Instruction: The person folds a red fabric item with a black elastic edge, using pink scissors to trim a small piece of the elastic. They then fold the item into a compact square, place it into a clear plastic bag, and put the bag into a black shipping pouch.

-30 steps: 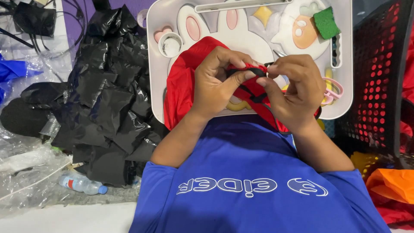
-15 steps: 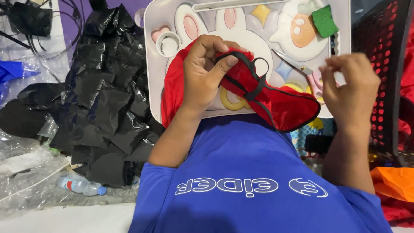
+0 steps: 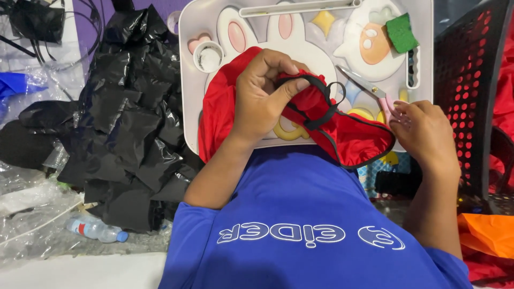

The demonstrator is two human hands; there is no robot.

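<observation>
Red garment lies lengthwise left-right; left hand grips it, right hand touches scissors.

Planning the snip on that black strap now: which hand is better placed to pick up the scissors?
Right, probably. The right hand rests at the scissors handles on the tray, while the left hand grips the red garment.

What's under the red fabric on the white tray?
Under the red fabric lies the white tray with its raised bunny shapes; a yellow ring peeks out below the left hand. The tray's middle stays covered. The right hand touches the pink-handled scissors beside it.
</observation>
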